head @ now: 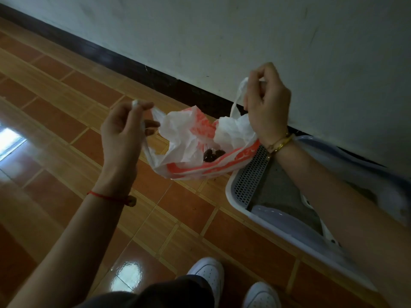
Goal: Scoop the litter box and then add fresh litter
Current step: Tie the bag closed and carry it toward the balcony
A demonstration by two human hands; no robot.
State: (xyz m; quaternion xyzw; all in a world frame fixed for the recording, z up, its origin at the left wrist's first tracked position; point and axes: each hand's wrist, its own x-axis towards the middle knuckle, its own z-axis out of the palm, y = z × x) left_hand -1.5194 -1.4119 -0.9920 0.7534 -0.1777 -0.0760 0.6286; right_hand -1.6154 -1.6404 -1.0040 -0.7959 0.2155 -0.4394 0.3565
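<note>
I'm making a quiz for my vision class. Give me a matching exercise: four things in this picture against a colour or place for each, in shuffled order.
Things:
1. plastic bag
2. litter box
3. string bracelet
4. metal bangle

Colour or place:
a. gold
b. red
c. held up by the left hand and right hand
d. on the floor by the wall

Pairs: 1-c, 2-d, 3-b, 4-a

L hand (124, 132): raised, fingers curled, pinching bag handle (146, 150) | R hand (268, 103): higher than L, fingers curled round 2nd handle (238, 96) | forearms: both extended fwd, hands well apart | wrists: bent slightly
</note>
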